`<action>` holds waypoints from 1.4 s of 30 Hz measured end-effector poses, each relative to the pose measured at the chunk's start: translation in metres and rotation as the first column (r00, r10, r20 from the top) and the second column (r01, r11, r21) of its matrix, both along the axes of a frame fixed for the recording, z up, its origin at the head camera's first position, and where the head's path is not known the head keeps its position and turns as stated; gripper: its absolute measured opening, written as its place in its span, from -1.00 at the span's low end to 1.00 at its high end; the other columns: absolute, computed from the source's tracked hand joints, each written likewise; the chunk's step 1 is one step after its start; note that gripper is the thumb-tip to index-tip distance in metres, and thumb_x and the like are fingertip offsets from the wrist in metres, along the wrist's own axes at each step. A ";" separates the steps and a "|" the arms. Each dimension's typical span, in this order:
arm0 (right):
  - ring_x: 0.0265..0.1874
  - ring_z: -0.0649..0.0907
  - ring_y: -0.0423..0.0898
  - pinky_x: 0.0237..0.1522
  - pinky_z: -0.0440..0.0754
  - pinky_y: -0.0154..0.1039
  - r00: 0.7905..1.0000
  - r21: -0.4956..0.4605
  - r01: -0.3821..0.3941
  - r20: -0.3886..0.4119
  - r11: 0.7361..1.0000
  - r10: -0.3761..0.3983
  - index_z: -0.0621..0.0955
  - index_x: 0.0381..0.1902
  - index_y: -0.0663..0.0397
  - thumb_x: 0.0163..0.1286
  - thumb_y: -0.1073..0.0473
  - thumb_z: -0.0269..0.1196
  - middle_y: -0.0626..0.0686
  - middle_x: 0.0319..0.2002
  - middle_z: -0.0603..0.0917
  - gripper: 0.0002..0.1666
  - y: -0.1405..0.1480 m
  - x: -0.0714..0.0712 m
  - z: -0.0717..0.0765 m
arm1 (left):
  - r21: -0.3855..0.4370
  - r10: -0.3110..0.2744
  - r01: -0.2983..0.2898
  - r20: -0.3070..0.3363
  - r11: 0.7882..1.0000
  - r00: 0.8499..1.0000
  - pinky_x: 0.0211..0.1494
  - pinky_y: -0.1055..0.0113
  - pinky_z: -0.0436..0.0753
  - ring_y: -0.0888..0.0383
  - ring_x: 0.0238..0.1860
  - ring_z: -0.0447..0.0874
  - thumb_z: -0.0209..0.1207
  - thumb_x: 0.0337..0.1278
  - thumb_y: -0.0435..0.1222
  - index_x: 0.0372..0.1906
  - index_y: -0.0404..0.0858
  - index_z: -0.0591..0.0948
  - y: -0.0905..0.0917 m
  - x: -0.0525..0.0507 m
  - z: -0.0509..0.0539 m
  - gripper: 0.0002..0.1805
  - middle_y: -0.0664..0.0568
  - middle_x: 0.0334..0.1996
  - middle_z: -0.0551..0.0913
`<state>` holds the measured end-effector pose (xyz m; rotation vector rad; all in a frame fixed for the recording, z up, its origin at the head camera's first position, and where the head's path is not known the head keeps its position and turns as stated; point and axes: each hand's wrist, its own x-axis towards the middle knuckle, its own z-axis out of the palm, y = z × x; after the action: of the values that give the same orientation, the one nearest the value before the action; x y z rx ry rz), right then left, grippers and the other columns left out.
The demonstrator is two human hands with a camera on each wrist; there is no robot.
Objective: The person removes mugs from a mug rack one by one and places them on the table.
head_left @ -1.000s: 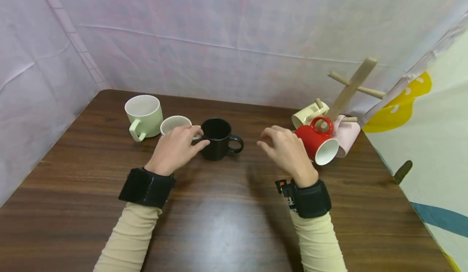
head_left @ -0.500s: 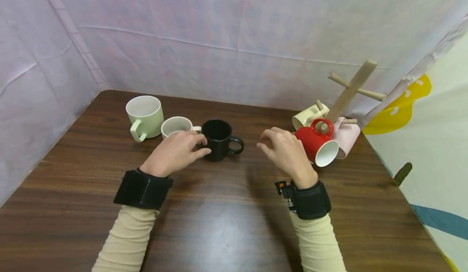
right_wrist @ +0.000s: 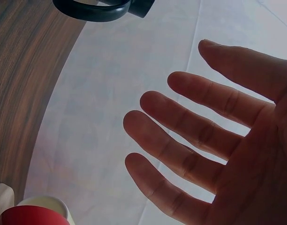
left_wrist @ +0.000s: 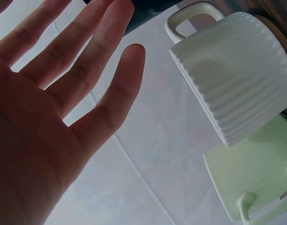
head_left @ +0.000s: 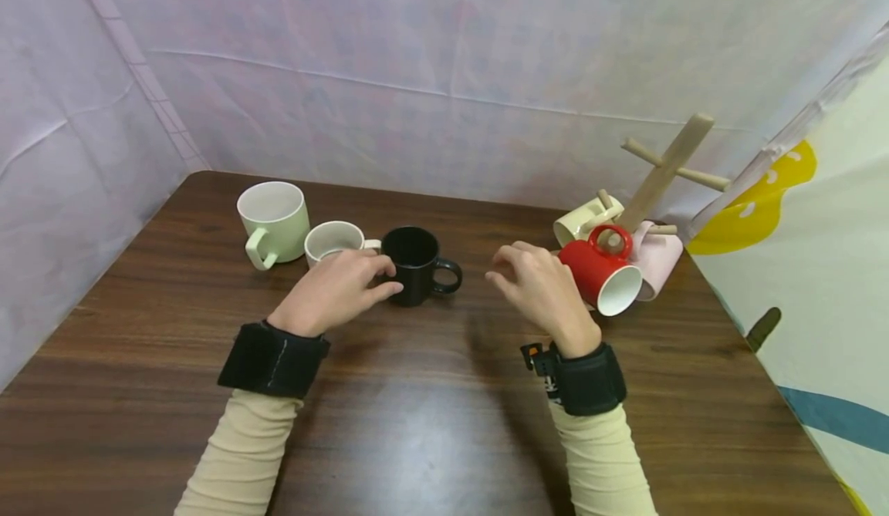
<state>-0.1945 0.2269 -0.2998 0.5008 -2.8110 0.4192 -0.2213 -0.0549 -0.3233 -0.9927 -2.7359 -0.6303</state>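
My left hand (head_left: 332, 292) hovers in front of a white mug (head_left: 333, 236) and the left side of a black mug (head_left: 411, 269). Its fingers are spread and loosely bent, holding nothing. In the left wrist view the white mug (left_wrist: 237, 75) shows ribbed sides and a handle. The black mug stands upright, handle to the right; whether my left fingertips touch it, I cannot tell. To its right my right hand (head_left: 538, 288) is raised with relaxed fingers around nothing. The right wrist view shows the black mug's handle (right_wrist: 94, 11) beyond that hand.
A pale green mug (head_left: 278, 223) stands at the left. At the back right, a wooden mug tree (head_left: 656, 177) carries a red mug (head_left: 593, 269), a cream mug (head_left: 579, 221) and a pink mug (head_left: 660, 258). A fabric wall (head_left: 417, 76) rises behind the brown table (head_left: 417, 408).
My left hand has drawn back slightly to the lower left, uncovering the white mug's handle. The right hand and the mugs have stayed in place.
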 end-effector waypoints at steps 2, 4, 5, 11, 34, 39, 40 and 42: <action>-0.34 0.71 0.07 -0.34 0.65 0.03 1.000 0.001 0.000 -0.001 1.000 0.000 0.72 -0.14 0.19 0.34 0.16 0.41 0.11 -0.21 0.72 -0.78 0.000 0.000 0.000 | 0.000 0.000 0.000 -0.002 1.000 1.000 -0.18 0.11 0.62 0.09 -0.32 0.67 0.32 0.31 -0.19 -0.21 -0.25 0.72 0.000 0.000 0.000 -0.82 -0.01 -0.28 0.70; -0.33 0.71 0.07 -0.34 0.65 0.03 1.000 0.003 0.000 -0.003 1.000 0.000 0.72 -0.14 0.19 0.34 0.16 0.41 0.11 -0.21 0.72 -0.77 0.000 0.000 0.000 | -0.001 0.002 -0.002 -0.004 1.000 1.000 -0.18 0.11 0.62 0.09 -0.32 0.67 0.32 0.31 -0.19 -0.22 -0.25 0.72 0.001 0.000 0.000 -0.82 -0.01 -0.28 0.70; -0.33 0.71 0.07 -0.34 0.65 0.03 1.000 0.003 0.000 -0.004 1.000 0.000 0.72 -0.14 0.19 0.34 0.16 0.41 0.11 -0.21 0.72 -0.78 0.000 0.000 0.000 | -0.001 0.002 -0.002 -0.005 1.000 1.000 -0.18 0.10 0.62 0.09 -0.32 0.67 0.33 0.31 -0.19 -0.22 -0.24 0.72 0.001 0.000 0.000 -0.82 -0.01 -0.29 0.70; -0.34 0.70 0.07 -0.34 0.65 0.03 1.000 -0.001 0.003 -0.011 1.000 -0.003 0.73 -0.14 0.19 0.33 0.17 0.41 0.11 -0.21 0.72 -0.78 0.001 0.000 0.001 | -0.006 -0.005 0.005 -0.028 1.000 1.000 -0.20 0.12 0.60 0.10 -0.34 0.64 0.33 0.30 -0.19 -0.25 -0.23 0.71 0.004 0.003 0.001 -0.83 -0.01 -0.31 0.69; -0.13 0.64 0.30 -0.06 0.51 0.22 0.976 -0.207 0.129 -0.148 0.970 -0.162 0.69 -0.14 0.34 0.35 0.29 0.34 0.30 -0.17 0.71 -0.80 0.065 0.013 0.020 | -0.054 -0.115 0.107 -0.159 0.993 0.981 -0.23 0.15 0.65 0.06 -0.33 0.66 0.35 0.28 -0.14 -0.19 -0.25 0.73 0.030 0.025 0.011 -0.77 -0.03 -0.30 0.68; -0.17 0.65 0.31 -0.12 0.53 0.26 0.958 -0.253 0.207 -0.143 0.945 -0.248 0.67 -0.12 0.39 0.39 0.28 0.32 0.36 -0.16 0.70 -0.77 0.085 0.019 0.021 | -0.092 -0.142 0.126 -0.182 0.988 0.973 -0.28 0.16 0.65 0.07 -0.33 0.66 0.36 0.27 -0.12 -0.18 -0.24 0.72 0.037 0.031 0.010 -0.75 0.00 -0.30 0.67; -0.18 0.64 0.32 -0.15 0.53 0.27 0.953 -0.254 0.231 -0.135 0.939 -0.271 0.66 -0.12 0.39 0.39 0.26 0.32 0.37 -0.16 0.69 -0.75 0.089 0.020 0.020 | -0.099 -0.146 0.129 -0.187 0.987 0.972 -0.29 0.16 0.64 0.07 -0.33 0.66 0.36 0.27 -0.11 -0.18 -0.23 0.72 0.039 0.032 0.010 -0.75 0.00 -0.30 0.67; -0.15 0.61 0.35 -0.16 0.50 0.32 0.941 -0.251 0.284 -0.110 0.925 -0.319 0.64 -0.08 0.38 0.41 0.20 0.31 0.40 -0.12 0.66 -0.70 0.096 0.022 0.020 | -0.112 -0.156 0.135 -0.201 0.984 0.967 -0.29 0.17 0.63 0.07 -0.32 0.67 0.36 0.27 -0.10 -0.20 -0.22 0.71 0.042 0.034 0.010 -0.75 0.02 -0.31 0.67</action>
<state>-0.1730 0.3229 -0.2800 0.0419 -2.5881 0.6050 -0.1873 -0.0134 -0.3132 -1.2168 -2.5469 -0.3897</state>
